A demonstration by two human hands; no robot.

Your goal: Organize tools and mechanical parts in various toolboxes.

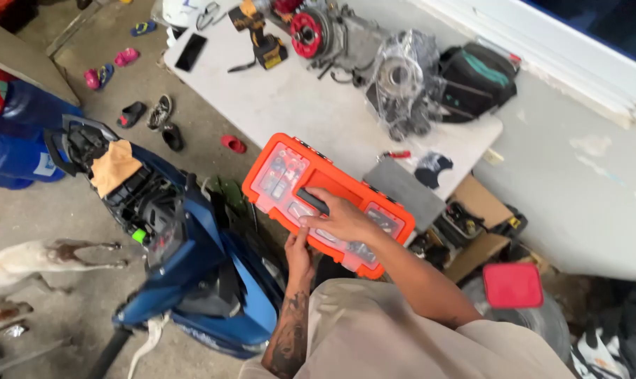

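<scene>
The orange toolbox (328, 203) sits at the near edge of the white tabletop (290, 105), its clear-lidded compartments facing up. The right hand (342, 219) lies flat across its lid beside the black handle (312, 201), fingers spread and holding nothing, while the left hand (299, 254) pinches the box's near edge, fingers closed on it. A blue scooter (191, 267) stands just left.

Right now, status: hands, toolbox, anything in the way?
Right hand flat on orange toolbox lid, by the handle. Left hand grips its near edge. Lid shut. Blue scooter close on the left, table just behind.
</scene>
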